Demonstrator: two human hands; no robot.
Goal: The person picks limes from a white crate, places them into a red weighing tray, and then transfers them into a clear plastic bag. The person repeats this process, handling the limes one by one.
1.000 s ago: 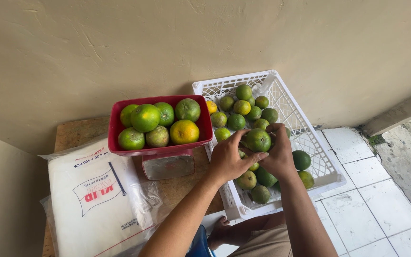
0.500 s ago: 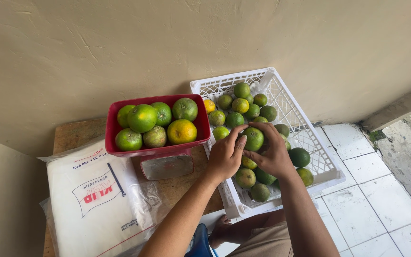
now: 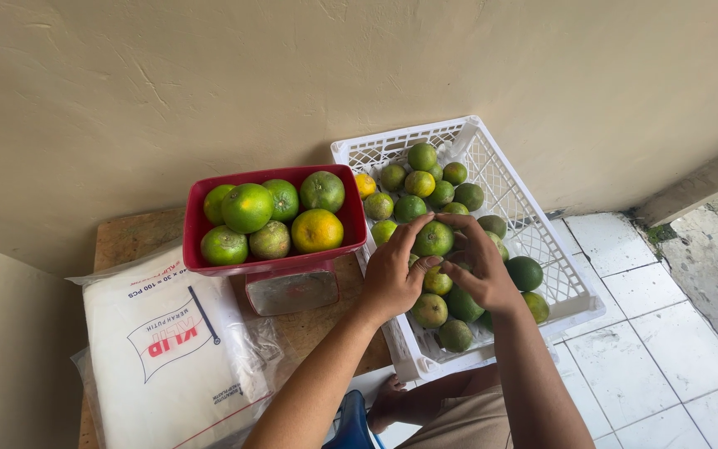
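My left hand [image 3: 394, 274] and my right hand [image 3: 477, 266] meet over a white plastic crate [image 3: 542, 208] holding several green and yellowish citrus fruits. Together the fingers cup one green fruit [image 3: 434, 239] above the pile. The left thumb rests by a smaller yellow-green fruit [image 3: 437, 281] just below. To the left, a red tray [image 3: 276, 259] sits on a small scale [image 3: 292, 289] and carries several green fruits and one orange-yellow fruit [image 3: 317, 229].
A stack of white plastic bags [image 3: 168, 349] lies on the wooden table [image 3: 130, 234] beside the scale. A beige wall [image 3: 292, 75] rises behind. White floor tiles [image 3: 666, 349] lie to the right. My knee and foot show below the crate.
Both hands have slid slightly toward the near-left inside the crate, keeping the green fruit between them. The tray's fruits have not moved.
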